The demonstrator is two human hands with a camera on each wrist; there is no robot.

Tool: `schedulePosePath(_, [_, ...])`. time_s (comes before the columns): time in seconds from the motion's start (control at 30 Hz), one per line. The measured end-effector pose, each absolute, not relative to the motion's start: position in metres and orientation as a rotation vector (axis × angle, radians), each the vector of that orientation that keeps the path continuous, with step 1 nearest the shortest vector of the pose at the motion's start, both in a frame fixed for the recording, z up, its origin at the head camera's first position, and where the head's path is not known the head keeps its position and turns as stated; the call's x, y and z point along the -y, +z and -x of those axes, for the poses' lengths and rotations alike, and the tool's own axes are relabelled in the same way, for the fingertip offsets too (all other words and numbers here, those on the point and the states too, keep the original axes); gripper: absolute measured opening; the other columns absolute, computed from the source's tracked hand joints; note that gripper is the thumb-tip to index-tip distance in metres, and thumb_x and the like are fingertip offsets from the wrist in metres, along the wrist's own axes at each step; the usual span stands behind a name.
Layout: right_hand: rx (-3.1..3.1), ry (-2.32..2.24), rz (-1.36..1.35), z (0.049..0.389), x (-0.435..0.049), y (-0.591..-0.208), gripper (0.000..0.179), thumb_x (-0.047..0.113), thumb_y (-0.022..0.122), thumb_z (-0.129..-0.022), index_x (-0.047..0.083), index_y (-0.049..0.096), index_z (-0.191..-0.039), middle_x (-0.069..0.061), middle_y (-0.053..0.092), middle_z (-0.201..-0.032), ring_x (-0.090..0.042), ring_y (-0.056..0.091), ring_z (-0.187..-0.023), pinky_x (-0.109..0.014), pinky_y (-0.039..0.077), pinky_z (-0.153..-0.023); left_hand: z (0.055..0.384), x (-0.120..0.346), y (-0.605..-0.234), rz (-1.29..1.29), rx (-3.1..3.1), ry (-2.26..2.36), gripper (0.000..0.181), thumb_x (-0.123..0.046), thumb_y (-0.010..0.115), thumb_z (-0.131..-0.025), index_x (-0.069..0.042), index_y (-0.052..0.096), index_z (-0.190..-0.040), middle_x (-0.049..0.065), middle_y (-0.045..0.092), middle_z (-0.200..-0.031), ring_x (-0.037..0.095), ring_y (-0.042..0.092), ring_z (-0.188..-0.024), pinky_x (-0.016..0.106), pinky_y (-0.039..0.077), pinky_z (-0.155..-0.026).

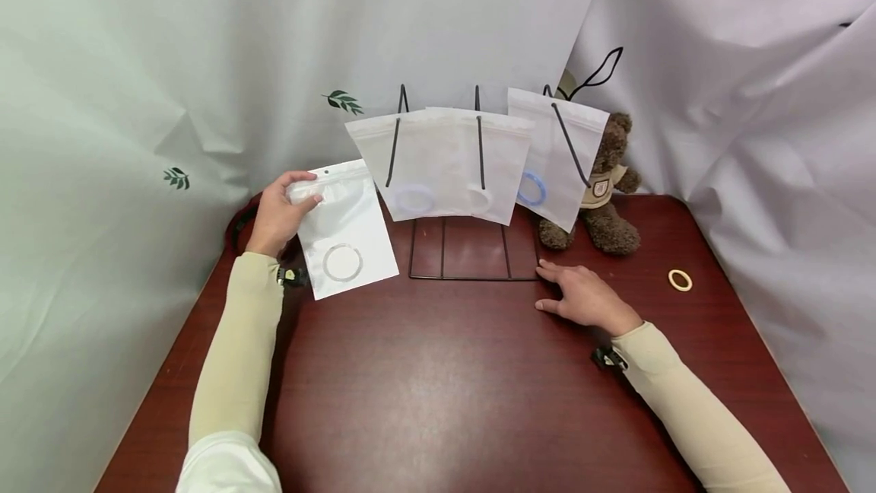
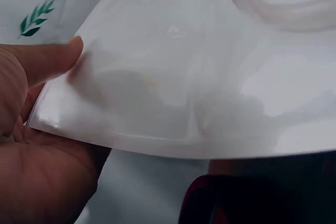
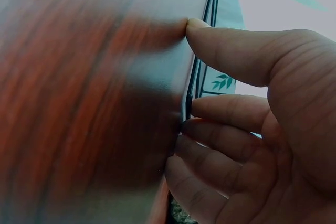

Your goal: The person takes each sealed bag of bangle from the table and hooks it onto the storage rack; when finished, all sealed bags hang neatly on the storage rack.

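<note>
My left hand (image 1: 280, 211) pinches the upper left side of a white zip-lock bag (image 1: 369, 230), thumb on the front face. A pale clear ring (image 1: 325, 262) shows through the bag's lower part. In the left wrist view the bag (image 2: 152, 93) fills most of the picture and hides some fingers. My right hand (image 1: 582, 295) rests on the table by the front right corner of a black wire rack (image 1: 472, 278), its fingertips at the wire. In the right wrist view the right hand's thumb (image 3: 231, 51) touches the wood, fingers slightly bent and holding nothing.
Overlapping white bags (image 1: 431, 151) and another white bag (image 1: 582, 131) hang on the rack's prongs; a blue ring (image 1: 523, 187) shows in the right one. Behind stands a brown teddy bear (image 1: 612, 230). A cream ring (image 1: 674, 275) lies at right on the table (image 1: 438, 371).
</note>
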State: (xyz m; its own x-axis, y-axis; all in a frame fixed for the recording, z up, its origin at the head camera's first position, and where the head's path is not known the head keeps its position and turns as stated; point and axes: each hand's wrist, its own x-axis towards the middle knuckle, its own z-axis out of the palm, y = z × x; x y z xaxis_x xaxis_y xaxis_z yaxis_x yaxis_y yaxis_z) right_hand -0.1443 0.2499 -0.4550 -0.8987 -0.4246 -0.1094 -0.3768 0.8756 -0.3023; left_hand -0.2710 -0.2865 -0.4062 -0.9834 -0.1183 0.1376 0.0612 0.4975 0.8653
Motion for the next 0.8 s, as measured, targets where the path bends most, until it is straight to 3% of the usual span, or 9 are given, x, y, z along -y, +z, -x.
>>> schedulePosePath(0.27, [-2.864, -0.41, 0.622, 0.145, -0.249, -0.455, 0.074, 0.045, 0.074, -0.089, 0.009, 0.049, -0.149, -0.013, 0.046, -0.156, -0.038, 0.052, -0.136, -0.056, 0.046, -0.105, 0.244, 0.301, -0.392, -0.074, 2.411, -1.498, 0.041, -0.021, 0.076, -0.09, -0.025, 0.065, -0.129, 0.002, 0.056, -0.135, 0.009, 0.057, -0.102, 0.013, 0.049, -0.078])
schedulePosePath(0.4, [-2.869, -0.414, 0.618, 0.145, -0.25, -0.454, 0.074, 0.043, 0.075, -0.088, 0.008, 0.05, -0.148, -0.013, 0.047, -0.155, -0.038, 0.052, -0.135, -0.056, 0.046, -0.105, 0.231, 0.305, -0.382, -0.007, 2.287, -1.612, 0.04, -0.015, 0.077, -0.088, -0.019, 0.067, -0.127, -0.001, 0.058, -0.128, 0.008, 0.061, -0.092, 0.013, 0.052, -0.072])
schedulePosePath(0.5, [-2.87, -0.414, 0.621, 0.144, -0.25, -0.453, 0.073, 0.042, 0.075, -0.088, 0.008, 0.05, -0.148, -0.014, 0.047, -0.155, -0.039, 0.052, -0.135, -0.057, 0.045, -0.105, 0.222, 0.306, -0.374, 0.048, 2.198, -1.665, 0.04, -0.011, 0.079, -0.086, -0.015, 0.069, -0.125, -0.003, 0.06, -0.124, 0.008, 0.062, -0.091, 0.014, 0.052, -0.072])
schedulePosePath(0.8, [-2.872, -0.397, 0.629, 0.144, -0.25, -0.453, 0.072, 0.042, 0.075, -0.089, 0.007, 0.05, -0.147, -0.016, 0.047, -0.155, -0.041, 0.052, -0.135, -0.057, 0.045, -0.105, 0.195, 0.302, -0.349, 0.263, 1.932, -1.815, 0.038, 0.002, 0.08, -0.08, 0.005, 0.069, -0.116, 0.007, 0.067, -0.119, 0.015, 0.065, -0.091, 0.017, 0.055, -0.074])
